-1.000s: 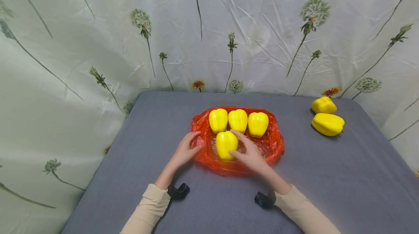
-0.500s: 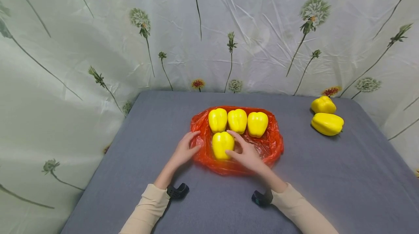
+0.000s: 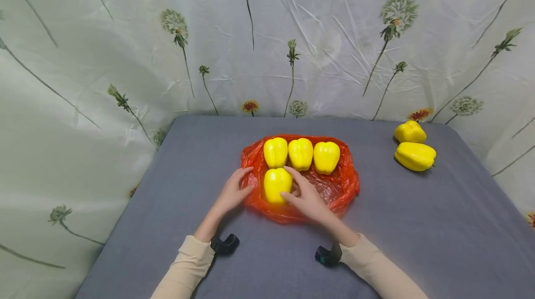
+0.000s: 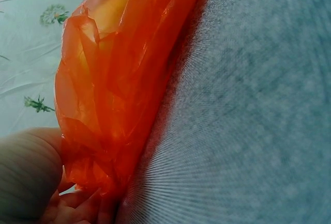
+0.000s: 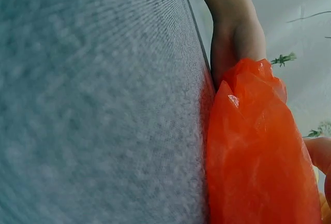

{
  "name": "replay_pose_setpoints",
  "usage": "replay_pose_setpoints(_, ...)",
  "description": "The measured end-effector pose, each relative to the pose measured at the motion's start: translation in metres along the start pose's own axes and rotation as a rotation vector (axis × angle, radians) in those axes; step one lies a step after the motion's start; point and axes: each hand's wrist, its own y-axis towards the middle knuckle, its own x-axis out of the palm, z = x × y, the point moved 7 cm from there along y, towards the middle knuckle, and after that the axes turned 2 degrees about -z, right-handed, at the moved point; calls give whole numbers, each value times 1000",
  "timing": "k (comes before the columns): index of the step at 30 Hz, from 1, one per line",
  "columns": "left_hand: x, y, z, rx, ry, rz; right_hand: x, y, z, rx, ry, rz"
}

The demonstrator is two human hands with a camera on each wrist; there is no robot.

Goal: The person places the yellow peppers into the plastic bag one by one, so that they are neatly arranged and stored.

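In the head view a red plastic bag (image 3: 350, 183) lies spread with its mouth up on a grey cloth surface. Three yellow bell peppers (image 3: 301, 154) stand in a row along its back side. Another yellow bell pepper (image 3: 277, 186) stands in front of them at the left, and my right hand (image 3: 308, 200) grips it from the right between thumb and fingers. My left hand (image 3: 231, 193) holds the bag's left end; the left wrist view puts the crumpled bag end (image 4: 103, 146) between thumb and fingers. From the right wrist, the bag's side (image 5: 258, 151) hides the gripped pepper.
Two more yellow bell peppers lie at the back right, one upper pepper (image 3: 410, 132) and one on its side (image 3: 415, 156). Grey cloth (image 3: 267, 266) covers the table. A pale flower-print curtain (image 3: 267, 34) hangs behind and on the left.
My right hand has slid the front bell pepper leftward inside the bag, toward its left side. The left hand stays at the bag's left end. The view shifts slightly.
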Motion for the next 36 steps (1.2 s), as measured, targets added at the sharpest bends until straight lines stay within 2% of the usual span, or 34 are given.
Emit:
replay_pose_setpoints(15,-1,2,-1,-15,13,-2,-1,1,-1,-15,-24,-53)
replay_pose_setpoints(24,0,0,-4,-5,16,3,-9,-6,-4,-12,-64,-46)
replay_pose_setpoints(29,2,1,-5,-1,12,0,-23,-10,-7,-6,-77,-14)
replay_pose_setpoints(36,1,0,-4,8,4,-4,-62,-21,-6,22,-70,90)
